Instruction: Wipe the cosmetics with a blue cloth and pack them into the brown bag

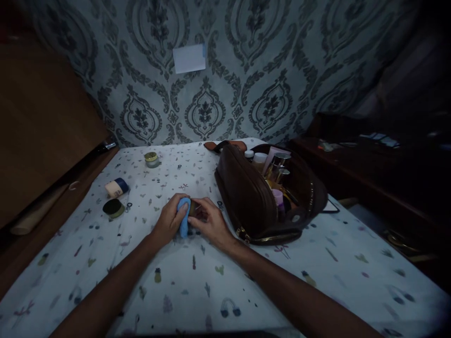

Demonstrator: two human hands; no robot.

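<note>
My left hand (171, 218) is closed on a blue cloth (183, 225), pressing it against a small dark jar (193, 209). From the other side, the fingers of my right hand (210, 220) grip that jar, which is partly hidden between both hands. To the right stands an unzipped brown toiletry bag (246, 192) packed with cosmetic bottles and tubes, among them a white-capped jar (260, 159) and a purple-capped container (278, 197). On the left lie a jar with a dark green lid (113, 208), a cream bottle with a navy cap (117, 188) and a gold-lidded glass jar (151, 160).
A white printed cloth (169, 295) covers the table. Patterned wallpaper with a white paper (189, 58) on it rises behind. Wooden furniture (42, 112) borders the left side, and a dark wooden piece (352, 178) stands on the right.
</note>
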